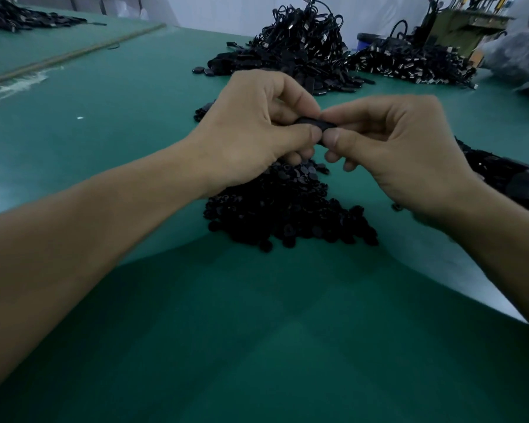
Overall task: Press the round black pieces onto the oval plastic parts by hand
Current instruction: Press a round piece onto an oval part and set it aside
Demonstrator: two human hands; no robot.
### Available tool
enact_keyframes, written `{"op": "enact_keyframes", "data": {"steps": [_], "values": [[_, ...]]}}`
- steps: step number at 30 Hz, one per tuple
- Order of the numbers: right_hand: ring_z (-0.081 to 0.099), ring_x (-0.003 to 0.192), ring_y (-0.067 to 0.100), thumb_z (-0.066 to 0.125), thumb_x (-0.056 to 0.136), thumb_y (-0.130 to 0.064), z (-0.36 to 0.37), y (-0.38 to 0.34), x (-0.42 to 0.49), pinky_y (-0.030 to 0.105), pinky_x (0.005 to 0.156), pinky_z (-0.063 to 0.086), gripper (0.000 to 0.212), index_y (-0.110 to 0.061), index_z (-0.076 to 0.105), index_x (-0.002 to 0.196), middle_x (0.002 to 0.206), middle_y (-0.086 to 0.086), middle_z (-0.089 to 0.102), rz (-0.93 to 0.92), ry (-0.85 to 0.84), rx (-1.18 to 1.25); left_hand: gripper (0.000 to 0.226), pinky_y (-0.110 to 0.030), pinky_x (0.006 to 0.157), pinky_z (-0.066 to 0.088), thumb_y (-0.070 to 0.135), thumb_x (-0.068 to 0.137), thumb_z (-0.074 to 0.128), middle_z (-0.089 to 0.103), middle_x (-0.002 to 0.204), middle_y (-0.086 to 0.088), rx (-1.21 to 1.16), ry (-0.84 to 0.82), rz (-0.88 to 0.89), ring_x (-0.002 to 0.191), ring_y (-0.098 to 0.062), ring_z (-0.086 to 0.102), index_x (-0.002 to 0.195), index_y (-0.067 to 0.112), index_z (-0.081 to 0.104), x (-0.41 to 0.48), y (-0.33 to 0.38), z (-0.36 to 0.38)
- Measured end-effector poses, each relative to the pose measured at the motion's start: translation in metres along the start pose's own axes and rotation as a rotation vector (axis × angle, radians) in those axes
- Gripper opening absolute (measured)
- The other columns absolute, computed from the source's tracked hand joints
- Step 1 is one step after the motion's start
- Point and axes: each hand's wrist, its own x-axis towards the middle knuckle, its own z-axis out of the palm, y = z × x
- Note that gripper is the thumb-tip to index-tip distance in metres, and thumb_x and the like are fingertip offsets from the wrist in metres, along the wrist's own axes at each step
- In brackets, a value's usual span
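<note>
Both hands meet above the green table [104,123] and pinch one black oval plastic part [318,123] between thumbs and forefingers. My left hand [251,132] grips its left end, my right hand [391,148] its right end. Most of the part is hidden by the fingers, so I cannot tell whether a round piece sits on it. Just below the hands lies a heap of small round black pieces [287,209]. Beyond the hands lies a spread of black oval parts [257,64].
A tall pile of black cables with metal plugs [306,35] stands at the back, with a second pile [409,61] to its right. More black parts lie at the right edge [507,175] and far left corner [19,16]. A clear plastic bag [519,53] sits far right.
</note>
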Motion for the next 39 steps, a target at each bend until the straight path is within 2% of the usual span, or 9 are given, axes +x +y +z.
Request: {"op": "enact_keyframes", "data": {"steps": [8, 13, 18, 23, 29, 32, 34, 36, 39], "values": [[0.066, 0.06, 0.003, 0.074, 0.089, -0.014, 0.0, 0.002, 0.0, 0.015, 0.059, 0.053, 0.012, -0.025, 0.071, 0.086, 0.069, -0.009, 0.073, 0.014, -0.011, -0.054, 0.014, -0.022, 0.067, 0.059, -0.004, 0.082, 0.078, 0.077, 0.082, -0.012, -0.068, -0.005, -0.026, 0.072, -0.018, 0.075, 0.091, 0.006, 0.073, 0.0, -0.002, -0.003], [0.063, 0.057, -0.001, 0.075, 0.088, -0.017, -0.001, 0.0, 0.001, 0.01, 0.056, 0.046, 0.013, -0.027, 0.069, 0.082, 0.063, -0.015, 0.069, 0.022, 0.002, -0.117, 0.014, -0.021, 0.067, 0.059, 0.0, 0.081, 0.079, 0.077, 0.078, -0.009, -0.003, -0.021, -0.003, 0.071, -0.017, 0.075, 0.092, 0.007, 0.075, 0.001, -0.001, -0.005], [0.06, 0.056, -0.001, 0.073, 0.087, -0.015, 0.0, -0.001, 0.002, 0.014, 0.057, 0.046, 0.015, -0.027, 0.069, 0.079, 0.063, -0.012, 0.067, 0.036, 0.039, -0.161, 0.012, -0.018, 0.065, 0.058, 0.001, 0.081, 0.08, 0.076, 0.075, -0.007, 0.026, -0.014, 0.021, 0.067, -0.015, 0.075, 0.09, 0.008, 0.075, 0.001, -0.001, -0.003], [0.063, 0.058, 0.001, 0.073, 0.088, -0.013, -0.001, -0.001, 0.001, 0.013, 0.057, 0.048, 0.006, -0.019, 0.073, 0.086, 0.067, -0.008, 0.07, 0.052, 0.025, -0.115, 0.011, -0.019, 0.064, 0.058, 0.001, 0.081, 0.08, 0.076, 0.073, -0.006, 0.043, -0.005, 0.023, 0.065, -0.016, 0.074, 0.088, 0.009, 0.075, 0.003, -0.001, -0.004], [0.068, 0.064, 0.004, 0.07, 0.092, -0.011, 0.002, 0.001, 0.002, 0.016, 0.06, 0.051, 0.011, -0.021, 0.074, 0.093, 0.072, -0.005, 0.073, 0.055, -0.003, -0.105, 0.011, -0.02, 0.062, 0.058, 0.002, 0.082, 0.079, 0.076, 0.071, -0.005, 0.059, -0.007, 0.018, 0.064, -0.017, 0.074, 0.086, 0.01, 0.074, 0.007, -0.004, -0.003], [0.07, 0.079, 0.0, 0.062, 0.097, -0.014, 0.001, 0.005, 0.004, 0.013, 0.07, 0.051, 0.022, -0.024, 0.07, 0.115, 0.088, -0.01, 0.074, 0.059, 0.033, -0.189, 0.014, -0.025, 0.065, 0.06, 0.004, 0.084, 0.078, 0.075, 0.069, -0.004, 0.068, 0.095, -0.019, 0.065, -0.02, 0.074, 0.088, 0.015, 0.071, 0.012, -0.014, -0.008], [0.066, 0.097, 0.003, 0.058, 0.1, -0.019, -0.004, 0.012, 0.007, 0.015, 0.088, 0.049, 0.033, -0.022, 0.063, 0.132, 0.113, -0.007, 0.07, 0.067, 0.023, -0.447, 0.017, -0.03, 0.07, 0.062, 0.004, 0.086, 0.076, 0.075, 0.067, -0.002, 0.075, 0.223, -0.085, 0.067, -0.021, 0.074, 0.089, 0.018, 0.068, 0.016, -0.026, -0.018], [0.054, 0.123, 0.023, 0.052, 0.101, -0.021, -0.011, 0.024, 0.01, 0.033, 0.109, 0.04, 0.04, -0.018, 0.055, 0.141, 0.136, 0.009, 0.058, 0.147, -0.051, -0.777, 0.02, -0.029, 0.072, 0.062, 0.002, 0.086, 0.073, 0.073, 0.063, 0.0, 0.088, 0.35, -0.151, 0.065, -0.017, 0.073, 0.084, 0.021, 0.067, 0.021, -0.04, -0.03], [0.026, 0.14, 0.039, 0.047, 0.101, -0.028, -0.019, 0.035, 0.011, 0.053, 0.114, 0.022, 0.042, -0.02, 0.049, 0.142, 0.152, 0.016, 0.035, 0.386, -0.13, -1.029, 0.023, -0.025, 0.075, 0.061, -0.001, 0.085, 0.071, 0.073, 0.073, -0.005, 0.118, 0.476, -0.237, 0.067, -0.015, 0.073, 0.079, 0.022, 0.069, 0.029, -0.057, -0.047]]}}
